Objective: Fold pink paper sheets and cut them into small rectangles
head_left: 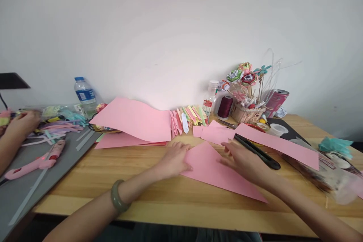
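A pink sheet of paper [214,170], folded into a triangle-like shape, lies on the wooden table in front of me. My left hand [176,159], below a green bangle [119,196], rests at the sheet's left corner with its fingers apart. Over the sheet's upper right edge is my right hand [241,159], fingers spread, the thumb side touching the paper. Just behind the right hand lies a black cutter [258,151]. A long pink strip [278,143] and smaller pink pieces [217,133] are beyond the sheet.
Large pink sheets [136,119] and folded paper strips [188,119] lie at the back. A flower basket [247,114], thread spool [225,107] and can [277,102] stand back right. Another person's hand [27,121] and a pink glue gun [36,164] are left, over a grey mat [65,162].
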### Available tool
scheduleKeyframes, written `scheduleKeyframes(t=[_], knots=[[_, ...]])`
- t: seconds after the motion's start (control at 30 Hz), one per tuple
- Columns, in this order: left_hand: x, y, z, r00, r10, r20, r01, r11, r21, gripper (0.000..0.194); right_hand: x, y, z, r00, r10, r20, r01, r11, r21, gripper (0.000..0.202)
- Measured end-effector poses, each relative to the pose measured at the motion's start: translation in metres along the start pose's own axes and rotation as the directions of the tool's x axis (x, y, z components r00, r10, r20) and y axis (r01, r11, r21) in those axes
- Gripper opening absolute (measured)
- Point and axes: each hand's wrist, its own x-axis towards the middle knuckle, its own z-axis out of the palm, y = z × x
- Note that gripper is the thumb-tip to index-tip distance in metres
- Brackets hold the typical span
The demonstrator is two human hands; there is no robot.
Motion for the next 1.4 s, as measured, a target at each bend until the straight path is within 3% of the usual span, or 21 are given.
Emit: scheduleKeyframes(t=[0.1, 0.2, 0.27, 0.33, 0.43, 0.5, 0.53, 0.6, 0.7, 0.77, 0.83, 0.9, 1.0, 1.13, 1.27, 1.33, 1.4], knots=[[-0.004, -0.002, 0.001, 0.999, -0.02, 0.032, 0.022, 0.997, -0.076, 0.069, -0.029, -0.014, 0.005, 0.996, 0.054, 0.068, -0.061, 0.991, 0.122, 0.037], [-0.011, -0.001, 0.0, 0.999, -0.01, 0.046, 0.016, 0.991, -0.134, 0.075, -0.043, -0.021, 0.011, 0.992, 0.116, 0.045, -0.123, 0.969, 0.215, 0.041], [-0.018, 0.004, -0.001, 1.0, -0.008, -0.02, 0.005, 0.989, -0.147, 0.078, -0.053, -0.024, 0.012, 0.998, 0.051, -0.043, -0.04, 0.973, 0.229, 0.032], [-0.029, 0.013, -0.003, 0.981, 0.052, -0.186, -0.076, 0.99, -0.123, 0.08, -0.067, -0.028, 0.01, 0.973, -0.082, -0.213, 0.116, 0.982, 0.15, 0.029], [-0.047, 0.027, -0.006, 0.852, 0.311, -0.421, -0.341, 0.94, 0.004, 0.075, -0.091, -0.038, 0.007, 0.827, -0.34, -0.448, 0.33, 0.938, -0.103, 0.035], [-0.058, 0.031, -0.008, 0.769, 0.459, -0.446, -0.48, 0.874, 0.073, 0.054, -0.1, -0.047, 0.004, 0.761, -0.453, -0.464, 0.42, 0.89, -0.179, 0.039], [-0.062, 0.03, -0.008, 0.755, 0.497, -0.427, -0.522, 0.85, 0.066, 0.04, -0.101, -0.051, 0.003, 0.755, -0.487, -0.439, 0.46, 0.871, -0.173, 0.038], [-0.069, 0.024, -0.008, 0.775, 0.513, -0.37, -0.564, 0.825, -0.038, 0.027, -0.097, -0.056, -0.001, 0.77, -0.537, -0.344, 0.536, 0.837, -0.106, 0.039], [-0.077, 0.006, -0.005, 0.829, 0.473, -0.297, -0.542, 0.811, -0.222, 0.031, -0.087, -0.052, -0.008, 0.767, -0.634, -0.101, 0.641, 0.763, 0.083, 0.058], [-0.085, -0.006, -0.002, 0.864, 0.431, -0.26, -0.489, 0.842, -0.229, 0.031, -0.085, -0.043, -0.009, 0.771, -0.633, 0.067, 0.612, 0.766, 0.199, 0.069], [-0.094, -0.016, 0.002, 0.903, 0.382, -0.195, -0.415, 0.894, -0.169, 0.026, -0.09, -0.033, -0.004, 0.809, -0.568, 0.151, 0.536, 0.818, 0.209, 0.074], [-0.104, -0.022, 0.007, 0.927, 0.361, -0.107, -0.37, 0.925, -0.085, 0.021, -0.097, -0.023, 0.007, 0.846, -0.518, 0.129, 0.501, 0.853, 0.143, 0.081], [-0.113, -0.025, 0.012, 0.909, 0.417, -0.019, -0.416, 0.908, 0.043, 0.023, -0.106, -0.013, 0.026, 0.859, -0.506, 0.07, 0.502, 0.862, 0.07, 0.088], [-0.115, -0.02, 0.014, 0.9, 0.417, -0.127, -0.399, 0.906, 0.145, 0.031, -0.109, -0.008, 0.032, 0.862, -0.498, 0.094, 0.496, 0.867, 0.041, 0.084], [-0.115, -0.012, 0.012, 0.921, 0.352, -0.166, -0.357, 0.934, 0.0, 0.027, -0.11, -0.005, 0.022, 0.88, -0.474, 0.018, 0.465, 0.869, 0.171, 0.057], [-0.115, -0.005, 0.011, 0.952, 0.238, -0.194, -0.267, 0.954, -0.139, 0.023, -0.11, -0.006, 0.021, 0.943, -0.331, -0.045, 0.328, 0.89, 0.317, 0.033], [-0.114, 0.002, 0.011, 0.98, 0.014, -0.198, -0.071, 0.956, -0.283, 0.02, -0.108, -0.008, 0.024, 0.998, -0.056, -0.024, 0.061, 0.889, 0.454, 0.025]])
